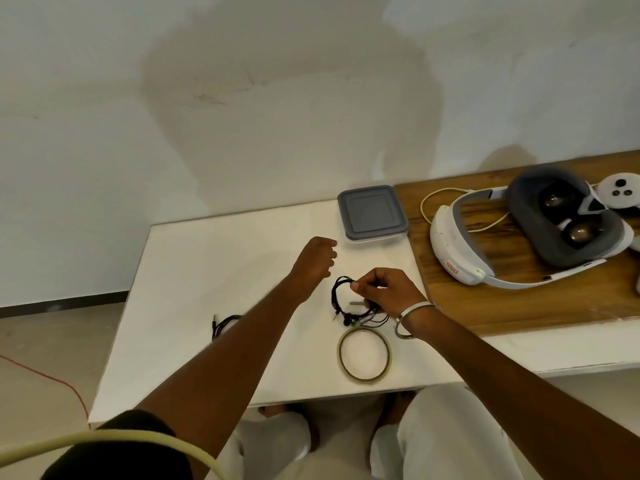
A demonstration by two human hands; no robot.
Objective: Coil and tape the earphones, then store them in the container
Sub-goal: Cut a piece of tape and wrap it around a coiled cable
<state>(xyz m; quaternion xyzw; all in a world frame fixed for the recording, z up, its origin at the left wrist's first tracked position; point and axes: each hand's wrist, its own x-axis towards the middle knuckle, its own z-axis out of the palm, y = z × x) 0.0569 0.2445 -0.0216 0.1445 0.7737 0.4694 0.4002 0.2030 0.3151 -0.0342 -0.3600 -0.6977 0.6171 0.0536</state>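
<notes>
The earphones [349, 299] are already wound into a small black coil, which the right hand [384, 292] pinches at its top edge between thumb and fingertips, just above the white tabletop [194, 271]; a pale strip on the coil's lower right may be tape, though it is too small to be sure. The left hand [317, 259] hovers at about eleven o'clock from the coil, fingers loosely curled and holding nothing, reaching toward the container [372, 213]. That container sits at twelve o'clock from the coil, near the tabletop's far edge, with its grey lid still on. The roll of tape [364, 355] lies flat at six o'clock, just beside the coil. By my judgement coiling is done, taping is finished or nearly so, and opening the container and storing the coil remain. A second black cable [223, 323] lies at nine o'clock, partly hidden by the left forearm. At three o'clock a wooden surface [519, 306] carries a white headset [519, 233]. Behind stands a blotchy white wall [242, 98], with pale floor at left.
</notes>
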